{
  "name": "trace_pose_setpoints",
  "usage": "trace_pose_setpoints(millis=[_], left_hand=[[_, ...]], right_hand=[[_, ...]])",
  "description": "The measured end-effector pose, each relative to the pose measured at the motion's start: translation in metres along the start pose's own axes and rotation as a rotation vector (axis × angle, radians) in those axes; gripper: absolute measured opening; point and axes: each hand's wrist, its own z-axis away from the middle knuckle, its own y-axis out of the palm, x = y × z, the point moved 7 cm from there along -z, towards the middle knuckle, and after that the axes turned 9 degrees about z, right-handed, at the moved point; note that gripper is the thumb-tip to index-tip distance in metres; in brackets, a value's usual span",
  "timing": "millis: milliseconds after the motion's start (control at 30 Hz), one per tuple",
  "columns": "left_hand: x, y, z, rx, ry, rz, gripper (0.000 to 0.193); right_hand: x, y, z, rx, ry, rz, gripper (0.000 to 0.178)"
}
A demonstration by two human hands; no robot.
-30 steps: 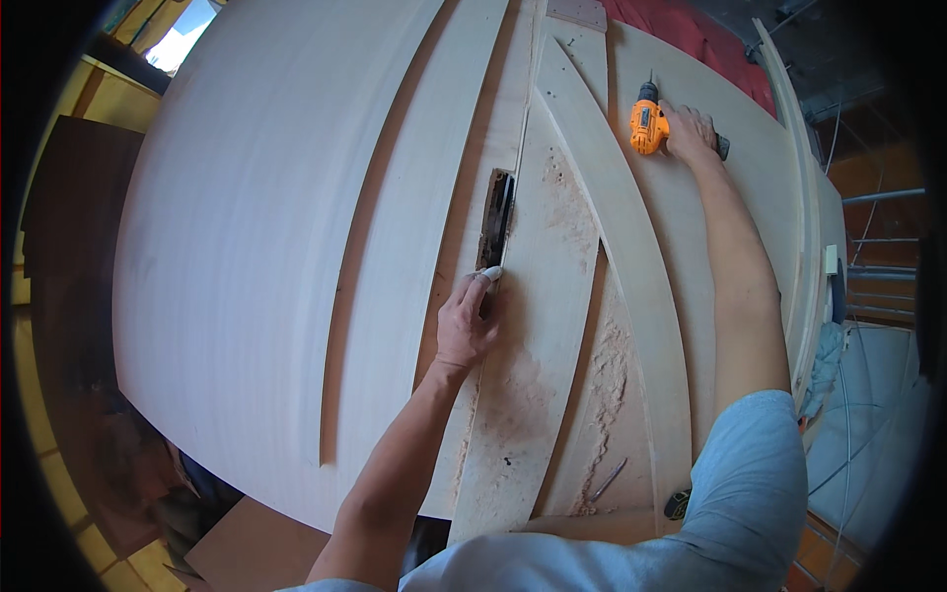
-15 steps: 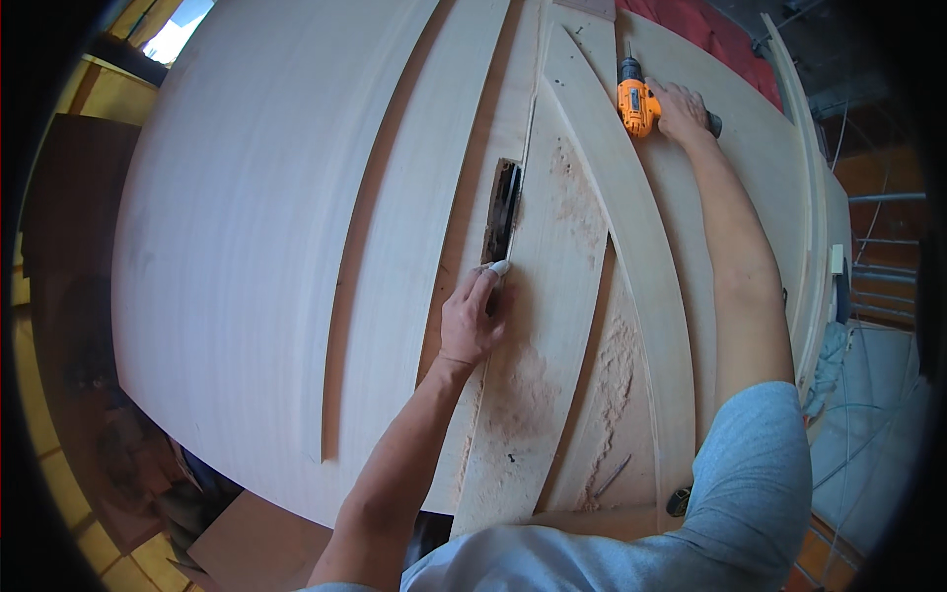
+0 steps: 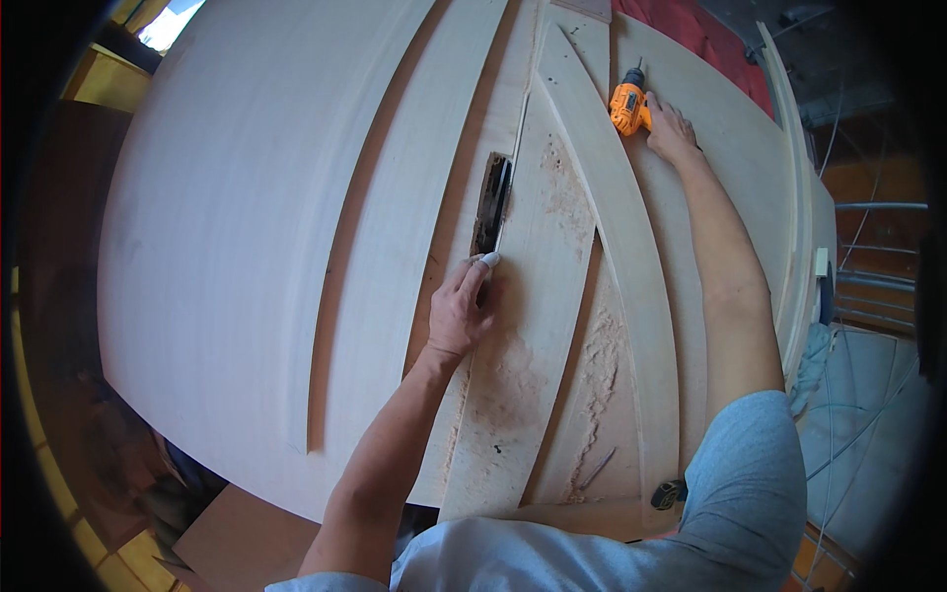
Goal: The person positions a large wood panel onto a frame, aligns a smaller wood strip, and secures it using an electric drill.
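Note:
A long dark metal piece [image 3: 491,205] lies in or over a slot in the pale wooden board. At its near end is my left hand [image 3: 459,311], fingers bent and drawn together. Something white [image 3: 488,259] shows at its fingertips; I cannot make out whether it is a wrapping or a held thing. My right hand [image 3: 673,128] reaches far out to the right, its fingers around the handle of an orange cordless drill [image 3: 627,107]. The drill lies on its side, with its black chuck and bit pointing away from me.
Long wooden strips [image 3: 434,187] and a curved strip [image 3: 631,217] lie on a large wooden panel [image 3: 217,247]. Sawdust [image 3: 602,375] is scattered between them. A thin pencil-like stick [image 3: 598,468] and a tape measure [image 3: 668,494] lie near my body. Red cloth [image 3: 691,39] hangs at the far right.
The whole view has shifted slightly, moving the panel left in the picture. The drill has turned a little clockwise under my right hand. My left hand stays at the metal piece.

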Motion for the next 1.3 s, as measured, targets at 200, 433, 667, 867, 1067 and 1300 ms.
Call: trace_pose_setpoints(millis=[200, 433, 667, 867, 1067, 1300], left_hand=[[0.002, 0.0, 0.003, -0.009, -0.009, 0.007, 0.034], [0.003, 0.0, 0.003, -0.008, 0.003, 0.016, 0.035], [0.002, 0.001, 0.003, -0.031, -0.026, 0.009, 0.034], [0.0, 0.0, 0.0, -0.037, -0.041, 0.01, 0.032], [0.004, 0.001, 0.002, -0.031, -0.072, 0.024, 0.031], [0.002, 0.0, 0.002, -0.033, -0.053, 0.022, 0.031]], right_hand=[[0.002, 0.001, 0.002, 0.009, 0.031, -0.054, 0.086], [0.005, -0.01, -0.004, -0.021, 0.011, -0.073, 0.081], [0.007, -0.011, -0.001, -0.076, 0.02, -0.089, 0.078], [0.006, -0.009, 0.001, -0.119, 0.02, -0.117, 0.082], [0.004, -0.003, -0.001, -0.102, 0.017, -0.116, 0.082], [0.002, -0.001, 0.0, -0.139, -0.005, -0.139, 0.087]])
